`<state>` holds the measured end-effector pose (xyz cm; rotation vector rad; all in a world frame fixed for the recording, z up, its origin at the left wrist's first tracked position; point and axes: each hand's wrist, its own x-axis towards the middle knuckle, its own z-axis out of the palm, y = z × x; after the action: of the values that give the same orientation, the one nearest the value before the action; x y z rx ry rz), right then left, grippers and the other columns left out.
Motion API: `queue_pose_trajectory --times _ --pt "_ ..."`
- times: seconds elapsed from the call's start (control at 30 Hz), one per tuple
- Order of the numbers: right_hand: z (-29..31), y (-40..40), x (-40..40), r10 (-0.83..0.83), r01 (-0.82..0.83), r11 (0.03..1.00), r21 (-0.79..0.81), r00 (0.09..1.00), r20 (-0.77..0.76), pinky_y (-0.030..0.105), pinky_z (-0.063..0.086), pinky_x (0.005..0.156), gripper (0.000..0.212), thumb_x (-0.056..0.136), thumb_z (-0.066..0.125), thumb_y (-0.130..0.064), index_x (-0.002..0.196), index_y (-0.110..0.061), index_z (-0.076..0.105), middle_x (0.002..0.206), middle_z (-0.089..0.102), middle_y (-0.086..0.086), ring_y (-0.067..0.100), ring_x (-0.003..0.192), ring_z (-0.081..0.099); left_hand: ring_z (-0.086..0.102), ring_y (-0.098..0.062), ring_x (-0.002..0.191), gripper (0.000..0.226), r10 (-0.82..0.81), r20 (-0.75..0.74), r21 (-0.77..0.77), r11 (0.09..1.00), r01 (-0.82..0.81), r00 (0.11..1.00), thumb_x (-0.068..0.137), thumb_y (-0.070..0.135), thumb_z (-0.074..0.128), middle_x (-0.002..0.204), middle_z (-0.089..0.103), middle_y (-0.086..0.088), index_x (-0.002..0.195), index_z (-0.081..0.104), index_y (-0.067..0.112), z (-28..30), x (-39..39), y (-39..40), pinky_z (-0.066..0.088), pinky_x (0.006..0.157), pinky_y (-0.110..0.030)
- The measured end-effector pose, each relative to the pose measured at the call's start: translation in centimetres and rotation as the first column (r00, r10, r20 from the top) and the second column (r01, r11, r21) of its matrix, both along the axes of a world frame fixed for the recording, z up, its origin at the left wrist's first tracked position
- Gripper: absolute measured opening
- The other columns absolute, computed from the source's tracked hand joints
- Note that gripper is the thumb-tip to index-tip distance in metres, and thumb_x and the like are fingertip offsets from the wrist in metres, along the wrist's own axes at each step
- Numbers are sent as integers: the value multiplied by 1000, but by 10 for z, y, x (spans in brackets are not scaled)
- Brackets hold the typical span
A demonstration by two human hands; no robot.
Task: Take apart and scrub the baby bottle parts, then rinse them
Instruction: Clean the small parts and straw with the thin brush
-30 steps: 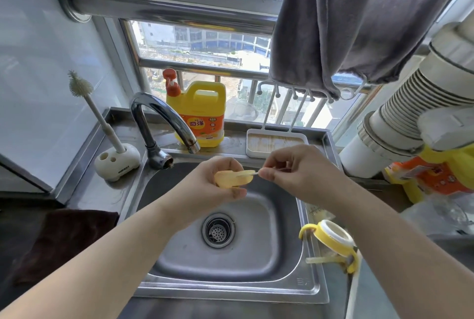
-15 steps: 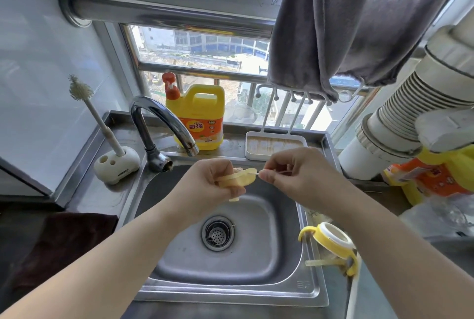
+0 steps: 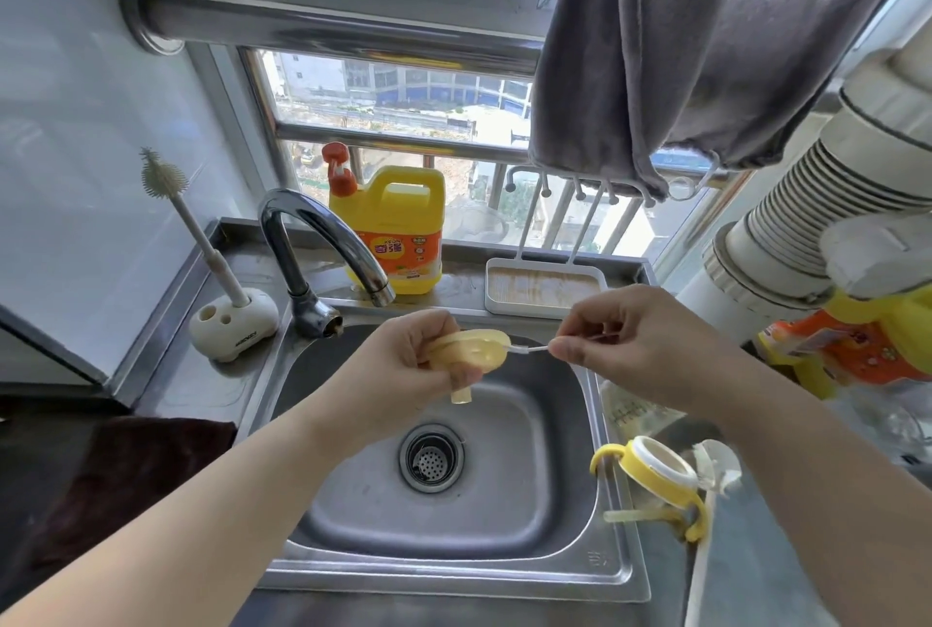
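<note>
Now my left hand [image 3: 403, 364] has turned the yellowish silicone nipple [image 3: 471, 351] so its disc faces up, above the sink [image 3: 595, 571]. Its fingers curl round it; my right hand [image 3: 620, 344] pinches a thin brush [image 3: 529, 349], tip touching the disc.

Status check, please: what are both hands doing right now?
Left hand holds soft yellow silicone teat over steel sink. Right hand pinches thin white brush into it. Nothing obstructing.
</note>
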<state>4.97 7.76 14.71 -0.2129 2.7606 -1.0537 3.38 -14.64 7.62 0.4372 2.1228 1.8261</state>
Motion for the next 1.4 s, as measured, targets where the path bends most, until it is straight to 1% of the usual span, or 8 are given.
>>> queue_pose_trajectory --times 0.17,0.47,0.6,0.7,1.0,1.2,1.27,1.4 --pt "-4 -13 0 0 1 999 32 999 -39 18 43 59 15 81 70 -31 67 -26 68 58 59 -10 0 56 51 54 -9 68 7 -28 -24 4 1000 28 999 75 19 69 70 61 -1 79 63 19 3 3 7 45 69 -21" --pt "-5 -11 -1 -44 47 996 70 998 -35 22 38 55 21 83 67 -32 65 -20 67 50 48 -10 2 50 44 53 -8 66 9 37 -104 -42 998 -42 994 76 15 73 73 65 -10 79 69 8 4 5 6 43 67 -18" --pt "-10 -26 -2 -28 32 996 78 998 -54 18 34 52 21 84 65 -33 69 -19 67 48 47 -10 1 48 44 51 -2 63 10 55 -167 -107 992 -74 984 80 8 73 67 64 10 77 71 18 5 4 12 40 63 -14" --pt "-7 -24 -1 -1 3 996 88 1000 -18 13 34 49 19 86 64 -30 74 -17 68 50 46 -9 0 48 44 54 -2 65 9 27 -134 -90 995 -39 991 76 20 71 69 66 10 76 70 28 0 5 13 42 64 -16" --pt "-9 -17 -3 22 -26 991 132 999 32 12 36 50 16 86 64 -31 74 -22 69 54 52 -10 -4 51 47 50 -6 62 9 35 -60 -122 992 -42 998 77 15 76 65 61 3 77 70 9 -4 -1 5 39 63 -17" --pt "-11 -9 -5 4 -9 996 90 998 56 12 39 55 14 85 65 -33 76 -24 69 63 59 -9 -2 55 48 60 -12 92 12 -32 133 81 996 21 991 72 20 70 111 63 2 84 70 20 -6 0 2 48 76 -19" --pt "-14 -11 -5 12 -16 996 90 999 44 13 39 56 14 85 66 -34 77 -24 70 65 62 -4 -1 56 48 57 -13 86 26 -77 197 105 993 57 977 71 21 72 101 64 -2 95 67 12 -5 0 1 46 73 -18" --pt "-18 -19 -4 45 -49 991 123 998 37 23 45 63 13 84 65 -38 75 -29 67 69 64 -4 4 62 54 52 -12 68 42 -23 181 -39 999 31 983 62 44 77 75 60 -4 85 67 11 -3 0 5 43 62 -25"
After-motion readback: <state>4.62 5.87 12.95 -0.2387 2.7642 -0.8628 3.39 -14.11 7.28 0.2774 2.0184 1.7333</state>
